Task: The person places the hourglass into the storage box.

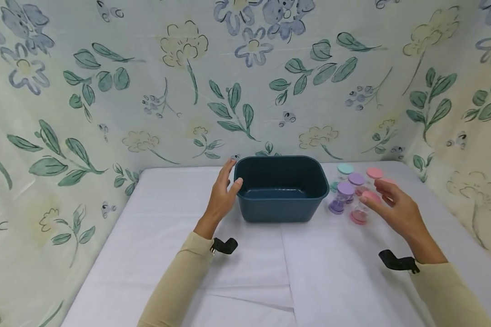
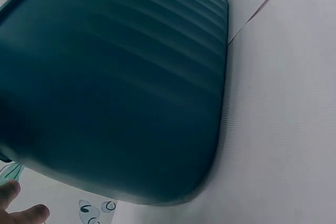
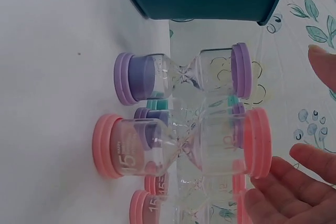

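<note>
A dark teal plastic bin (image 1: 281,211) stands upright on the white cloth. At its left end is my left hand (image 1: 221,195), fingers fairly straight, thumb near the rim; whether it touches cannot be told. In the left wrist view the bin's ribbed side (image 2: 131,87) fills much of the picture, with fingertips (image 2: 26,211) low at the left. My right hand (image 1: 401,213) hovers by a pink-capped hourglass (image 3: 181,145), fingers spread and loosely bent around its top, holding nothing. Beside that hourglass stands a purple-capped hourglass (image 3: 181,74). Further hourglasses (image 1: 345,169) in teal, purple and pink stand behind, partly hidden.
White cloth (image 1: 245,281) with creases covers the table. A floral curtain (image 1: 229,91) hangs behind and along both sides. The hourglasses cluster close to the bin's right end. Black wrist mounts (image 1: 225,245) sit on both arms.
</note>
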### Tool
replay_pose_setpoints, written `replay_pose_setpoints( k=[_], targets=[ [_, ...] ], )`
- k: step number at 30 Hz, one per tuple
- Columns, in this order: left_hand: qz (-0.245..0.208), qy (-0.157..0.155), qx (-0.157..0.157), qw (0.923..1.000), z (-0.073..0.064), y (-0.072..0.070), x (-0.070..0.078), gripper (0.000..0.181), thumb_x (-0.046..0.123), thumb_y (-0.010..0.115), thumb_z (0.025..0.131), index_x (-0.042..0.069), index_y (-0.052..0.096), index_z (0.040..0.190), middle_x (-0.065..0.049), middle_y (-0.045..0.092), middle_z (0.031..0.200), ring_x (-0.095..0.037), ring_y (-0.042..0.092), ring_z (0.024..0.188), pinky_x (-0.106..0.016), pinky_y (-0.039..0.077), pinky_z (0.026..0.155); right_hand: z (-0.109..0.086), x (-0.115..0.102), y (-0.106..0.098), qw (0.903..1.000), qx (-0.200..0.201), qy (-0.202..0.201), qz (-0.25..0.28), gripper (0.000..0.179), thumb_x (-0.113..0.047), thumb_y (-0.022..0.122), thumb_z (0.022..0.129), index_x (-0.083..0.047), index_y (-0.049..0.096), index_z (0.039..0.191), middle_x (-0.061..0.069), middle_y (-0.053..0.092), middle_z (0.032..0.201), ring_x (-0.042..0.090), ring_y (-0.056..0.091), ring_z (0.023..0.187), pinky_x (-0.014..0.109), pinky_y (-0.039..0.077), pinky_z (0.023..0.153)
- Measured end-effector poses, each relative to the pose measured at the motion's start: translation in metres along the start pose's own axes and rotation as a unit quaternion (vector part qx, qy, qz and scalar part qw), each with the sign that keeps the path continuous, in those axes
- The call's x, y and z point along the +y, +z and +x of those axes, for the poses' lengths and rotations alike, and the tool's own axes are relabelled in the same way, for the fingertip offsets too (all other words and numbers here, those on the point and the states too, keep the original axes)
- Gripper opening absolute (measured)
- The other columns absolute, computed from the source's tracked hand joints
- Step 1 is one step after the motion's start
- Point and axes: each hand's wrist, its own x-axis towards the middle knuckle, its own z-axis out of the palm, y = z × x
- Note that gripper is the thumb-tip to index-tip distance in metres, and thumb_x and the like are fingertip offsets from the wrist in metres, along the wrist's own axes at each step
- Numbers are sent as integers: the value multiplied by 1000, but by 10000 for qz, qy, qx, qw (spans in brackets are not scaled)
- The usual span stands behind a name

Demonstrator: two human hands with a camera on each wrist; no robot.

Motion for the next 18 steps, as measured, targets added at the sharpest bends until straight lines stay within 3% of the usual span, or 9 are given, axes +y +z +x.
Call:
replay_pose_setpoints(
  k=[6,9,13,18],
  targets=[
    [-390,69,-3,9992,3,9,-12,56,31,44,101,20,26,153,2,14,160,-22,21,145,-57,30,108,4,9,2,9998,-103,133,-44,86,-51,63,87,-5,27,151,25,36,149,47,36,133,58,35,97],
    [-457,93,94,9989,1,12,-13,56,25,46,100,15,29,152,0,16,160,-24,21,145,-58,29,108,4,15,2,9995,-215,223,4,85,-50,62,88,-4,27,151,26,35,148,48,37,131,46,42,95],
    [-449,131,146,9988,-2,13,-1,55,23,44,99,8,30,150,-4,16,160,-23,17,146,-54,23,112,4,21,4,9993,-292,232,101,84,-47,63,89,-3,27,150,28,36,147,49,40,128,30,48,87],
    [-545,263,160,9980,-5,13,14,57,25,43,98,2,30,149,-10,17,160,-26,16,147,-54,20,114,5,25,4,9989,-339,302,117,86,-46,65,88,-1,26,150,29,36,147,50,41,126,39,50,85]
  ],
)
